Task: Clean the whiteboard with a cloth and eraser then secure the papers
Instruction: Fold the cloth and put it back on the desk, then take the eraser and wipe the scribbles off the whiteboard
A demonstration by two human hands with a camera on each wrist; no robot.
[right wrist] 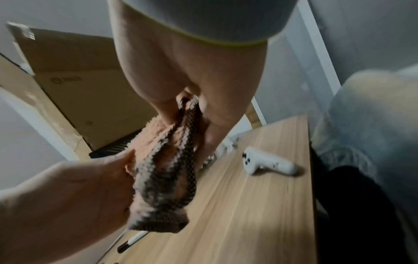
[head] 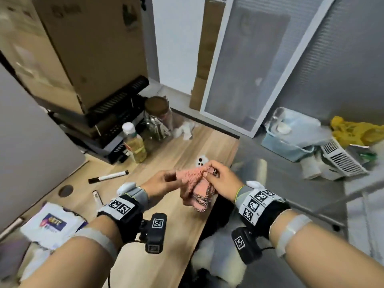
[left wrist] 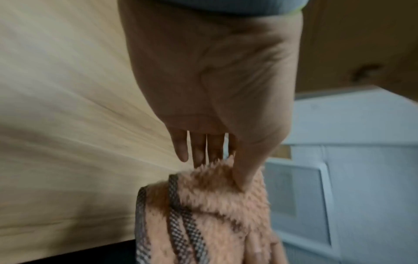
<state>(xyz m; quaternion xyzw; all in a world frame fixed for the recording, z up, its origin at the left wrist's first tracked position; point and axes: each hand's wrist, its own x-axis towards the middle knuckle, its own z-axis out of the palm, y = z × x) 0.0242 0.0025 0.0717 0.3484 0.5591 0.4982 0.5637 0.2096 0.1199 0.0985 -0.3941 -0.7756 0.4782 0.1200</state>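
A pink fluffy cloth [head: 195, 188] with a checkered border hangs between both hands above the wooden desk [head: 166, 256]. My left hand [head: 166, 181] pinches its left edge, the thumb pressed into the pile [left wrist: 244, 178] and the fingers behind the cloth [left wrist: 203, 205]. My right hand [head: 216, 179] pinches the top right corner by the border, and the cloth [right wrist: 162, 169] droops below that pinch [right wrist: 187, 107]. Papers [head: 52, 223] lie at the desk's near left. A large grey board [head: 31, 132] stands at the left. No eraser is in view.
Two markers [head: 108, 176] [head: 96, 197] lie on the desk left of the hands. A white phone [head: 202, 161] rests just beyond the cloth. A bottle [head: 135, 144], a jar [head: 158, 117] and cardboard boxes [head: 83, 48] stand at the back. A blue bin [head: 291, 138] is on the floor at the right.
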